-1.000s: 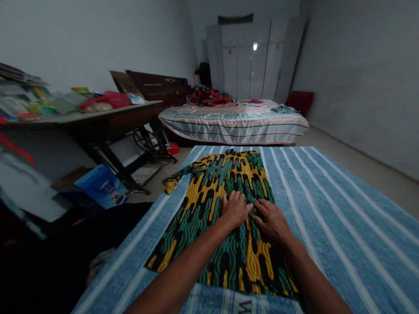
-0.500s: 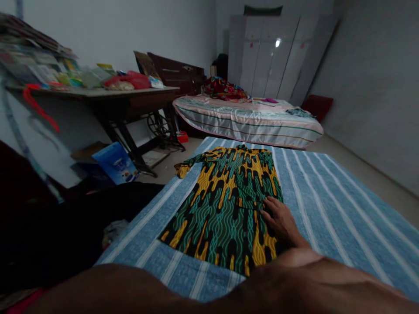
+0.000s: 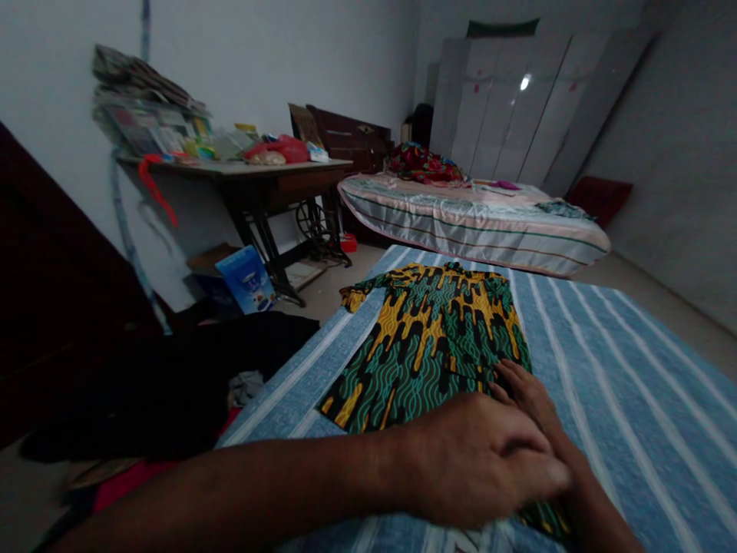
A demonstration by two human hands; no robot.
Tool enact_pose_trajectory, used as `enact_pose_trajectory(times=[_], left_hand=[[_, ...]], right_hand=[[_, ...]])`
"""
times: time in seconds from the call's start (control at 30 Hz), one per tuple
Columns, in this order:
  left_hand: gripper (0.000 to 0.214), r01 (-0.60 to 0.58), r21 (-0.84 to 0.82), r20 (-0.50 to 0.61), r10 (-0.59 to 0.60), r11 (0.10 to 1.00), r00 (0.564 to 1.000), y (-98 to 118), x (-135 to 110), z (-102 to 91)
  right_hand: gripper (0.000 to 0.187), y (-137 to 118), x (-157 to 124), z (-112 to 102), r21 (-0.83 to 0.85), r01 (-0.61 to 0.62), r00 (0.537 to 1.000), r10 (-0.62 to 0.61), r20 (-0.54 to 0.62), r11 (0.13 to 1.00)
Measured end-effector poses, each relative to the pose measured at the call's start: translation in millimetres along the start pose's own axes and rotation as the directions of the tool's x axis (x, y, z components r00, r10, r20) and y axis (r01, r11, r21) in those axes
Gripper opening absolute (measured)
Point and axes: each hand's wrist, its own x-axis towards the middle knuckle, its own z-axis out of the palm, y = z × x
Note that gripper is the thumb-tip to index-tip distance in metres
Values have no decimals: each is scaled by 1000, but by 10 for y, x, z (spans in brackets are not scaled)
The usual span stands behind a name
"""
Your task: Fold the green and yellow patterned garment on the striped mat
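Note:
A long-sleeved garment with a collar (image 3: 420, 338), patterned in green, black and yellow, lies spread on a blue-and-white striped cloth (image 3: 576, 346). Its collar points away from me and one sleeve sticks out to the left; the other appears folded down over the front. My right hand (image 3: 527, 392) rests flat on the garment's right side by that sleeve's cuff, fingers stretched out. Across the lower part of the garment reaches my left hand (image 3: 484, 461), slightly blurred, its thumb in front of my right forearm. Its fingers are mostly hidden, so whether it holds cloth cannot be told.
Beyond the striped surface stands a bed (image 3: 472, 223) with a red floral bundle (image 3: 426, 163). On the left are a cluttered sewing-machine table (image 3: 230, 170), a blue box (image 3: 247, 280) and a dark cloth pile (image 3: 173, 376). A wardrobe (image 3: 507, 115) stands at the back.
My left arm has swung into view, with the left hand now over the garment's lower part near my right forearm. My right hand stays on the garment. The view has turned left.

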Motion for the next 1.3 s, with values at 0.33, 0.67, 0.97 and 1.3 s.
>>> enact_pose_trajectory(times=[0.33,0.67,0.97,1.3], left_hand=[[29,216,-254,-326,-294,943,899,-1051,-100,-192],[29,196,-169,-452,-252,966,855,-1348,-258,-20],[17,105,-139,-531,-163,985,832,-1366,-391,194],[18,110,15,-555,-83,994,828,-1343,-387,163]], right_hand=[[48,11,-1,-50,-25,-14,998,16,54,1000],[50,-7,5,-120,-29,-2,999,3,50,1000],[56,9,-65,-132,-6,-54,998,54,-22,999],[33,-320,-292,-568,188,-85,992,102,-80,978]])
